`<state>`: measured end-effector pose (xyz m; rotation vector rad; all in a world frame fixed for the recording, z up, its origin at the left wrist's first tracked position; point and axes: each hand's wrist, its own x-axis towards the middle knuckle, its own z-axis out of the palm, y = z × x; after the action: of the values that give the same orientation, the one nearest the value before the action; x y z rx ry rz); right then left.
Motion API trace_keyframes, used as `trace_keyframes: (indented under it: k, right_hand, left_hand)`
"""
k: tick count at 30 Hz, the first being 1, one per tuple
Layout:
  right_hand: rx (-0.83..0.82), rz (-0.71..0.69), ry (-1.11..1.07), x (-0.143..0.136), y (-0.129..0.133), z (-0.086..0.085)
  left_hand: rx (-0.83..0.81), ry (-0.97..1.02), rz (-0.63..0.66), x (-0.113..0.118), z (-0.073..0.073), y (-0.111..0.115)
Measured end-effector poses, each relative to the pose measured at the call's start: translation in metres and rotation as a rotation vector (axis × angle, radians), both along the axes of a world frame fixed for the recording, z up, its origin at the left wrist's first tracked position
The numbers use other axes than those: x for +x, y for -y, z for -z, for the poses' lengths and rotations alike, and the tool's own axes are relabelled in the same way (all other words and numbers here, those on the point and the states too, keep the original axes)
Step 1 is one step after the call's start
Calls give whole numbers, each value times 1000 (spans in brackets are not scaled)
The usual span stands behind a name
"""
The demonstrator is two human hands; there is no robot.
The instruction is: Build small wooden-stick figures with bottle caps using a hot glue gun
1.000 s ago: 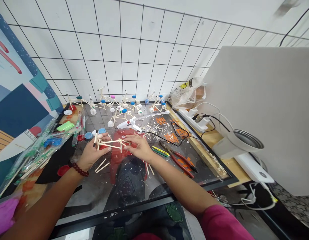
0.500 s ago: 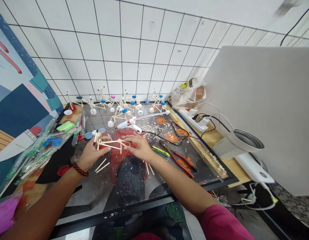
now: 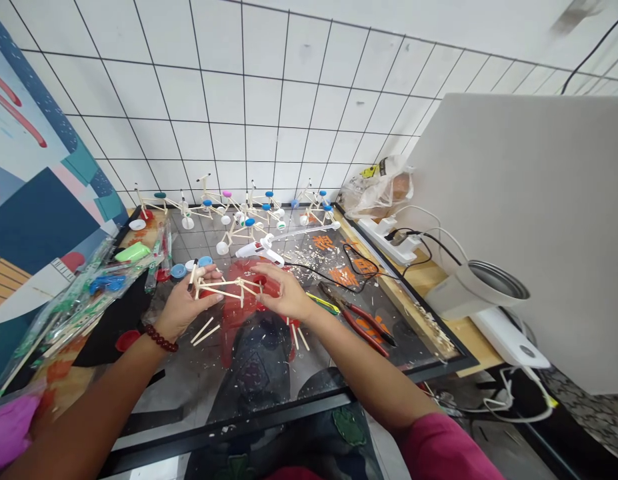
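My left hand is closed on the left end of a small frame of glued wooden sticks, which has a black-tipped stick at that end. The frame is held above the glass-like table top. My right hand is at the frame's right end, thumb and fingers apart around it; whether they touch it is hard to see. Loose sticks lie below my left hand, and more sticks below my right wrist. Behind the hands lies a white glue gun.
Several finished stick models with coloured caps stand along the tiled wall. Red-handled pliers and a yellow-green cutter lie right of my hand. Plastic packets cover the left side. A power strip and grey pot stand on the right.
My right thumb and fingers have spread apart from their pinch on the frame's right end. My left hand and the frame have barely moved.
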<state>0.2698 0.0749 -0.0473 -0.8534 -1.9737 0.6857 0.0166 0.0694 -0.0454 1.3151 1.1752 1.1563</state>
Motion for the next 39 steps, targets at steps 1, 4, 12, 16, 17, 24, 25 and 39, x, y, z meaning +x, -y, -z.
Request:
trace_keyframes:
  k: [1, 4, 12, 16, 17, 24, 25, 39]
  right_hand:
    - [-15, 14, 2, -1, 0, 1]
    - [-47, 57, 29, -5, -2, 7]
    - [-78, 54, 42, -8, -2, 10]
    - [-93, 54, 35, -8, -1, 8]
    - [-97, 55, 33, -8, -1, 8]
    - [-99, 53, 49, -8, -2, 9]
    - [-99, 56, 51, -8, -2, 9]
    - [-108, 77, 46, -9, -1, 9]
  left_hand:
    - [0, 3, -3, 0, 0, 0]
    - [1, 15, -10, 0, 3, -1]
    - [13, 24, 13, -4, 9, -3]
    - [3, 36, 10, -4, 8, -3]
    - [4, 37, 10, -4, 8, -3]
    - [7, 22, 13, -3, 6, -2]
    - [4, 24, 12, -3, 6, -2]
    - [1, 18, 23, -3, 7, -2]
